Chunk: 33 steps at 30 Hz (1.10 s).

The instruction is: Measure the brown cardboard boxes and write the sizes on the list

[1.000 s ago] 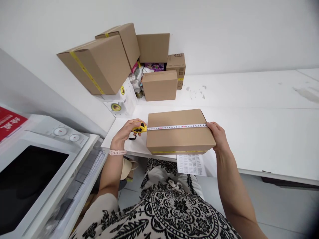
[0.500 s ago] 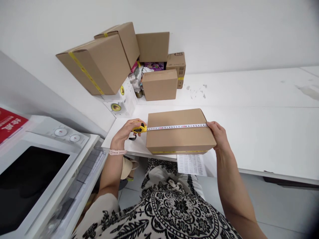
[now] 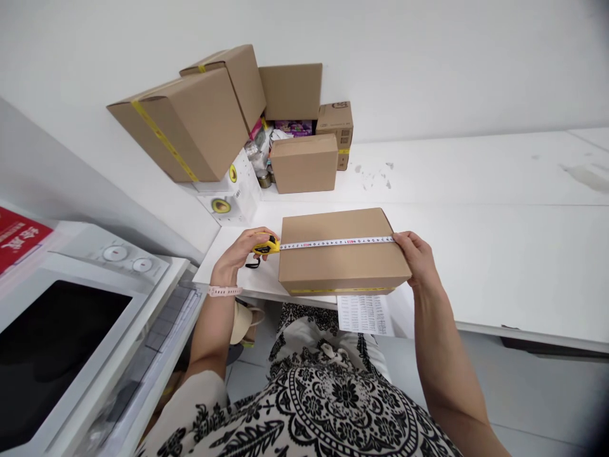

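Note:
A closed brown cardboard box (image 3: 342, 263) lies near the front edge of the white table (image 3: 504, 266). My left hand (image 3: 240, 249) is closed around a yellow and black tape measure (image 3: 266, 244) at the box's left edge; its dark wrist strap (image 3: 253, 263) hangs onto the table. The white blade (image 3: 328, 244) runs straight across the box top to the right edge. There my right hand (image 3: 419, 257) pinches the blade's end, its fingers against the box's right side. Yellow tape (image 3: 342, 291) shows along the box's near lower side.
Printed sheets (image 3: 364, 315) stick out beneath the box over the table edge. Brown boxes (image 3: 204, 120) are stacked on a white avocado-print carton (image 3: 228, 200) at the back left. A smaller box (image 3: 304, 165) stands beside them. A white microwave (image 3: 66, 330) is at the left.
Both hands, the tape and the box keep practically the same positions. The whole view has shifted very slightly.

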Each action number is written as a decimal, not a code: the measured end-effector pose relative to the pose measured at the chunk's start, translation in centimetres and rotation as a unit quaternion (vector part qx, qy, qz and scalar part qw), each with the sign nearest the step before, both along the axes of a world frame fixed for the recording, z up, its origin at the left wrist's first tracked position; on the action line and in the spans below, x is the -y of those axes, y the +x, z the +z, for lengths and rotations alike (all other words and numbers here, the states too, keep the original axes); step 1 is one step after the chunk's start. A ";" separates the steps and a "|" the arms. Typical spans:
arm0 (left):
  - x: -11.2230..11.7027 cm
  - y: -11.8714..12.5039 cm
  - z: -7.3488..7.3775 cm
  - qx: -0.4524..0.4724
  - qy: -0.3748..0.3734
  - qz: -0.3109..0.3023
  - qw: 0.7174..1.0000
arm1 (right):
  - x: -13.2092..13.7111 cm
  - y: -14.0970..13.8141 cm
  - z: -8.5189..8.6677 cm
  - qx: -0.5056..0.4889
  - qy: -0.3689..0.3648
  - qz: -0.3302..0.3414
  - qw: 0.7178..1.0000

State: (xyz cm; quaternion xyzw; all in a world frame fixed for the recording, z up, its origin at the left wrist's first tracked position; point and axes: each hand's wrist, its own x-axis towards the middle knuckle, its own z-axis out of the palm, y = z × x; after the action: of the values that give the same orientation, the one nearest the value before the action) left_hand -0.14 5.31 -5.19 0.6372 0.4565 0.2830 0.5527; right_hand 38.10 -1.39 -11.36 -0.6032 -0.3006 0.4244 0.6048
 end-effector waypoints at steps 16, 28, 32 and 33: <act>2.8 0.7 3.3 -0.086 0.102 0.003 0.991 | 0.3 1.0 2.7 0.195 0.076 0.027 0.977; 13.7 7.9 1.4 0.131 -0.135 -0.183 0.965 | -2.8 -2.4 11.6 0.161 0.159 0.366 0.903; 15.3 12.2 -1.3 0.240 -0.167 -0.169 0.941 | -8.2 -3.1 10.8 0.196 0.141 0.487 0.839; 15.4 13.0 -1.7 0.254 -0.168 -0.156 0.940 | -9.8 -3.1 10.3 0.190 0.138 0.489 0.840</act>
State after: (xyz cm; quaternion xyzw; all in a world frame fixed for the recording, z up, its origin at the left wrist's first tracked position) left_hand 12.89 -10.14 -6.90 0.5053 0.2367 0.2643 0.7867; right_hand 35.00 8.39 -1.02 -0.3569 -0.7208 0.4963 0.3268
